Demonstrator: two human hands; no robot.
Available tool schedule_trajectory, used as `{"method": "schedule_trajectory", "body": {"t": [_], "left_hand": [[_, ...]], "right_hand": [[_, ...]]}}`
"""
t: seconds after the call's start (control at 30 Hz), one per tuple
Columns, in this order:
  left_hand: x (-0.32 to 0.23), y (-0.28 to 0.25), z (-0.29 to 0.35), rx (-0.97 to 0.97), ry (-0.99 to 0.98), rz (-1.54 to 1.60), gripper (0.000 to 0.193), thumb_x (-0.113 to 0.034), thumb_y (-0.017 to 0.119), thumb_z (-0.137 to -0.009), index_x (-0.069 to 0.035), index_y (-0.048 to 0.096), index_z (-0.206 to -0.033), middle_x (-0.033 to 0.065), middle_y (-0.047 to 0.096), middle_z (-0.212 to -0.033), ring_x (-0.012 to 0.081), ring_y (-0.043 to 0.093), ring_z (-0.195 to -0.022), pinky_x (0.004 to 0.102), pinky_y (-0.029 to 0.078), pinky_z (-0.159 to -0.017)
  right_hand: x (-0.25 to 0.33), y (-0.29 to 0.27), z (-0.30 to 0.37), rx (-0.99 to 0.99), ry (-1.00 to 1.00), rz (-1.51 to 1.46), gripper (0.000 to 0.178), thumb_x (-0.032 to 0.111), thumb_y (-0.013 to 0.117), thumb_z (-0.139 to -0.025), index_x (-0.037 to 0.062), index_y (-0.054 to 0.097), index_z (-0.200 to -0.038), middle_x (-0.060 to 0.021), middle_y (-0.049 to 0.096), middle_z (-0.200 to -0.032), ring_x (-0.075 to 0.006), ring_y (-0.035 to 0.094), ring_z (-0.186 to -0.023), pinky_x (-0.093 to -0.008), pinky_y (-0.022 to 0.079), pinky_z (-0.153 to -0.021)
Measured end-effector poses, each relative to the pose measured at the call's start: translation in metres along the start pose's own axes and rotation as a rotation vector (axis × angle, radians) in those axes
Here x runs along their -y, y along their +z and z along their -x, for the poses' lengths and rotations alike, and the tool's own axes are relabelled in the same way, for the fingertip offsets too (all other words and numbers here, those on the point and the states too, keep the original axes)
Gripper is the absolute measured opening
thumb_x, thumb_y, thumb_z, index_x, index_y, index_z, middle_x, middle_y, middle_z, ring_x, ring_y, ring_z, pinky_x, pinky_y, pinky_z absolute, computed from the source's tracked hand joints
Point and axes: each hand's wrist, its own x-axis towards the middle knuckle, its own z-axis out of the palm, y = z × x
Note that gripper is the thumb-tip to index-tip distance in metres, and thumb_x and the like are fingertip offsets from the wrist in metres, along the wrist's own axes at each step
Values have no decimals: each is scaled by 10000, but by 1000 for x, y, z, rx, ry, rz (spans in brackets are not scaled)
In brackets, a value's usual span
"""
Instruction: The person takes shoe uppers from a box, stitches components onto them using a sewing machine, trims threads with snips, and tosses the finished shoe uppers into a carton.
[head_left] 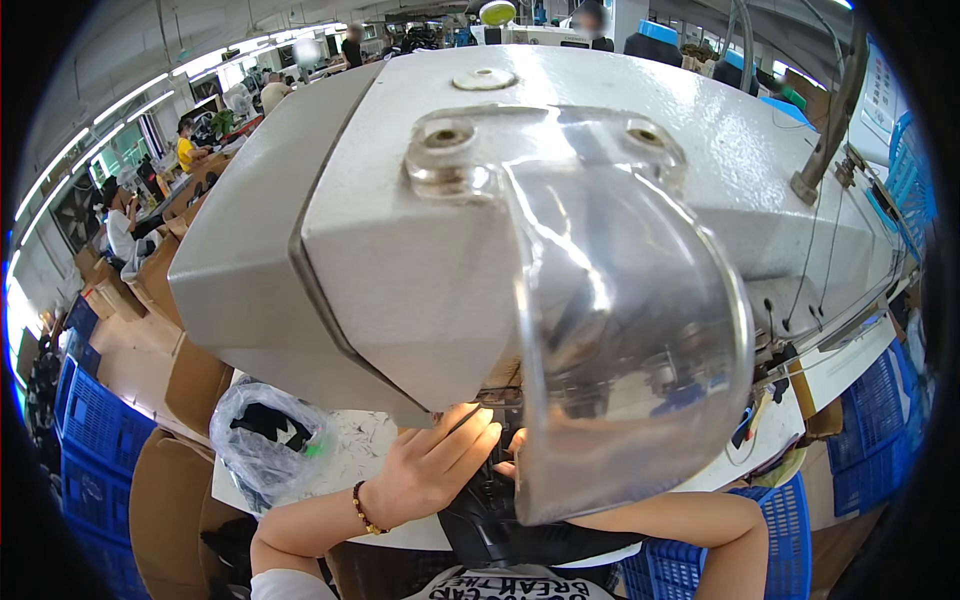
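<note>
A large white sewing machine head (400,240) fills the middle of the view, with a curved clear plastic shield (640,330) at its front. Beneath the head, my left hand (430,470) has its fingers bent and pressed together at a dark worked piece; a thin dark strip shows between the fingertips. Of my right hand (510,462), only a few fingertips show beside the shield, and its grip is hidden. My right forearm (660,515) comes in below the shield. Black material (510,530) hangs from the sewing area over the table's front edge toward my lap.
On the white table (355,450), left of my hand, lies a clear plastic bag (265,440) with black pieces inside. Blue crates (100,430) and cardboard boxes (170,500) stand at the left, more blue crates (865,430) at the right. Several people work farther back.
</note>
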Motion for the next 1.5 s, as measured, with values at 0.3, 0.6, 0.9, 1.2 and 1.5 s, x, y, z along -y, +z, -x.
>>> {"method": "schedule_trajectory", "body": {"t": [0.3, 0.6, 0.9, 1.2, 1.5], "left_hand": [[0, -5, -6, 30, -10, 38, 254, -64, 549, -633, -9, 567, -879, 80, 547, -913, 172, 553, -864, 206, 366, -402], [-2, -10, -6, 45, 18, -12, 216, -63, 549, -645, -18, 579, -854, 75, 551, -911, 166, 547, -870, 192, 336, -401], [-2, -10, -8, 50, 31, -10, 209, -60, 546, -663, -16, 582, -863, 78, 557, -936, 168, 544, -871, 190, 358, -440], [0, -13, -10, 77, -110, 33, 280, -96, 538, -635, -42, 568, -908, 47, 543, -921, 161, 542, -834, 281, 418, -544], [2, -6, -9, -24, -150, 9, 287, -100, 532, -634, -43, 558, -914, 48, 522, -918, 200, 523, -851, 350, 412, -693]], "right_hand": [[-4, -8, 5, 35, 231, -675, 339, 139, 353, -851, 11, 308, -1161, -134, 419, -1059, -187, 474, -951, -315, 325, -938], [11, 12, 5, -86, 195, -144, 179, 90, 436, -845, 44, 446, -1017, -30, 482, -767, -97, 523, -711, -223, 435, -756], [-27, -22, -15, -61, -1084, 1665, 298, 84, 616, -745, 38, 419, -964, -39, 448, -795, -158, 428, -667, -254, 355, -589], [8, 30, -1, -257, -490, 1496, 216, 251, 500, -832, 57, 549, -913, -104, 578, -801, -211, 560, -717, -287, 453, -643], [9, 23, -7, -213, -534, 1712, 212, 71, 609, -741, 15, 412, -683, -63, 476, -778, -135, 401, -573, -269, 335, -499]]}}
